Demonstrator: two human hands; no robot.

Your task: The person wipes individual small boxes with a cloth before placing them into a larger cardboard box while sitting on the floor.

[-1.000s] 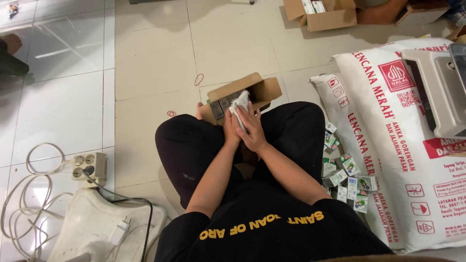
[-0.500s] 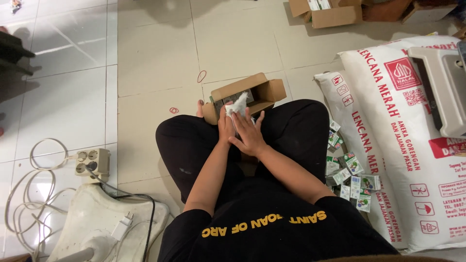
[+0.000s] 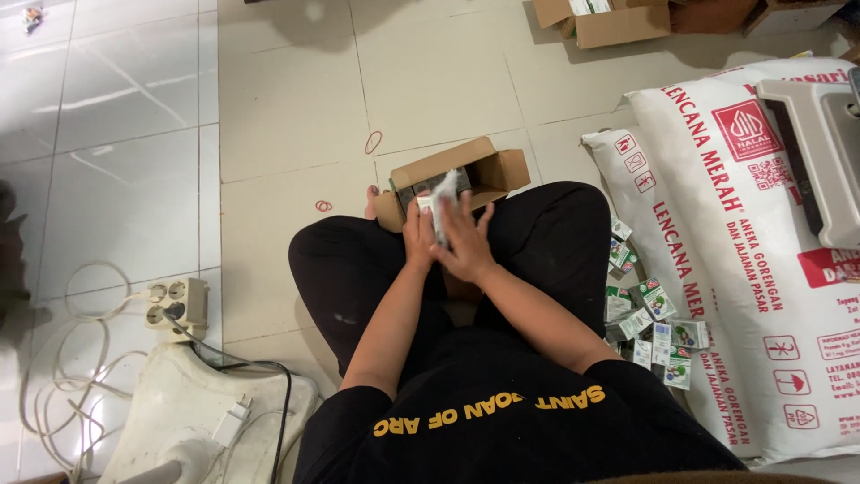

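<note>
I sit cross-legged on a tiled floor in black clothes. My left hand (image 3: 417,235) and my right hand (image 3: 464,240) are together above my lap, both closed around a small white packet in clear wrap (image 3: 442,199). Just beyond them an open brown cardboard box (image 3: 484,168) rests against my legs, dark items inside. Part of the packet is hidden by my fingers.
Several small green-and-white boxes (image 3: 649,314) lie by my right knee beside two large white printed sacks (image 3: 761,233). A grey stool (image 3: 829,152) sits on the sacks. Another cardboard box (image 3: 614,22) is at the far edge. A power strip (image 3: 175,303), cables and rubber bands (image 3: 373,141) lie left.
The view has shifted slightly. My hands stay joined on the white packet and have turned it a little, near the box mouth.
</note>
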